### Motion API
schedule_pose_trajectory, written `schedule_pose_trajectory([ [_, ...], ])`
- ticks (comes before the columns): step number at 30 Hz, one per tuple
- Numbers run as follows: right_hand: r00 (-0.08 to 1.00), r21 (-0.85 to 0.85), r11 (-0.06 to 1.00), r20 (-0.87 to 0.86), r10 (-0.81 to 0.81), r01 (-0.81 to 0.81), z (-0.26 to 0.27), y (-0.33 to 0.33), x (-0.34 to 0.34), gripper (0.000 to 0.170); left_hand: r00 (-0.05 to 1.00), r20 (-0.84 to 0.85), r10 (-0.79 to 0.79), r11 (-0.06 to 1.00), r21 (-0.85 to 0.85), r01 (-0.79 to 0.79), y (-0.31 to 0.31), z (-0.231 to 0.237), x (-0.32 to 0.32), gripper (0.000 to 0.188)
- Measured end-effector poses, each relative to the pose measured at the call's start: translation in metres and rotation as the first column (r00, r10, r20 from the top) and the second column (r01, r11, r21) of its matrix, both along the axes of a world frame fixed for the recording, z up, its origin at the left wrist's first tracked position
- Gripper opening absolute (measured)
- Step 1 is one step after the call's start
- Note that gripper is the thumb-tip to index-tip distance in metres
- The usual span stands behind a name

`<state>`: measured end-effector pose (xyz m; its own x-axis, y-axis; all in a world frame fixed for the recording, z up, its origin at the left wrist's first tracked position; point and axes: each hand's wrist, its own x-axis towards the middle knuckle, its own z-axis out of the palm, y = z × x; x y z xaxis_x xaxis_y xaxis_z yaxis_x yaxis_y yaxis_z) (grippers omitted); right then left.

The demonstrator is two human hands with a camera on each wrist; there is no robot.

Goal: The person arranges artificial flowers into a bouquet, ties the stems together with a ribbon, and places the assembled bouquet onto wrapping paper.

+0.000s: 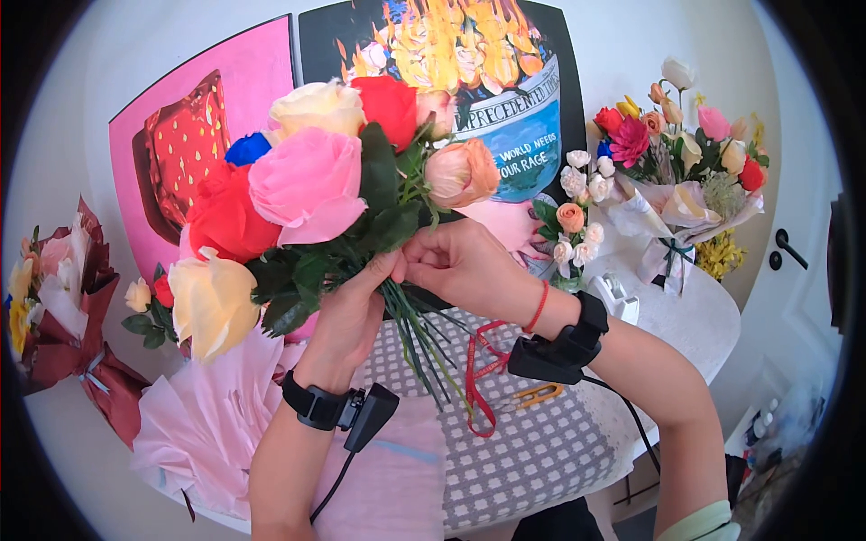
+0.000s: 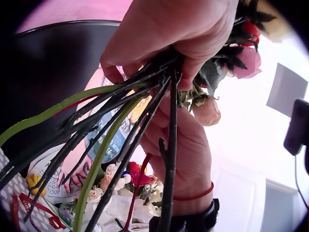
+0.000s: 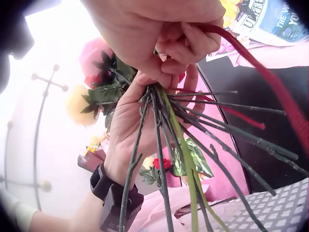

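A bouquet of large flowers, with a pink rose (image 1: 307, 185), red ones and cream ones, is held up over the table. My left hand (image 1: 347, 311) grips its green stems (image 1: 415, 338) just beneath the leaves, and their ends fan out below. Close against the left thumb, my right hand (image 1: 474, 266) has its fingers curled at the binding point. In the right wrist view those fingers pinch a red ribbon (image 3: 260, 70), which trails off to the right. A shorter ribbon end (image 3: 246, 118) sticks out behind the stems. The fingertips partly hide where ribbon meets stems.
Pink wrapping paper (image 1: 216, 415) lies at the table's left. A loose red ribbon length (image 1: 478, 406) and yellow scissors-like tool (image 1: 538, 394) lie on the checked cloth (image 1: 532, 451). A white tape dispenser (image 1: 615, 299) and wrapped bouquet (image 1: 681, 198) stand right; another bouquet (image 1: 86, 334) stands left.
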<state>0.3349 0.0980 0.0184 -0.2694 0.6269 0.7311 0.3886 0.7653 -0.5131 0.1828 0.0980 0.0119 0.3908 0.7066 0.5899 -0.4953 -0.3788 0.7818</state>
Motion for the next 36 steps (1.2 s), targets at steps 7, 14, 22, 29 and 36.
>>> schedule_pose_trajectory([
  [7, 0.998, 0.003, 0.999, -0.048, -0.035, 0.036, -0.002, -0.002, -0.007, 0.009, 1.000, 0.002, 0.028, 1.000, 0.012, -0.028, 0.010, -0.003, -0.003, 0.021],
  [14, 0.967, 0.184, 0.954, 0.053, -0.249, 0.236, 0.006, -0.022, -0.008, 0.007, 1.000, -0.002, 0.017, 0.998, -0.056, -0.017, 0.011, -0.004, -0.002, 0.020],
  [22, 0.936, 0.260, 0.922, 0.131, -0.328, 0.287, 0.008, -0.020, -0.005, 0.008, 0.995, 0.040, -0.090, 0.989, -0.114, 0.094, 0.017, -0.006, -0.008, 0.014],
  [29, 0.951, 0.322, 0.928, 0.178, -0.254, 0.188, 0.007, -0.012, 0.000, 0.011, 0.989, 0.021, -0.146, 0.977, -0.155, 0.148, 0.021, -0.009, -0.011, 0.013],
  [36, 0.998, 0.055, 0.996, 0.021, -0.067, 0.066, 0.005, -0.009, 0.000, 0.011, 0.996, 0.045, -0.077, 0.987, -0.136, 0.083, 0.022, -0.011, -0.009, 0.015],
])
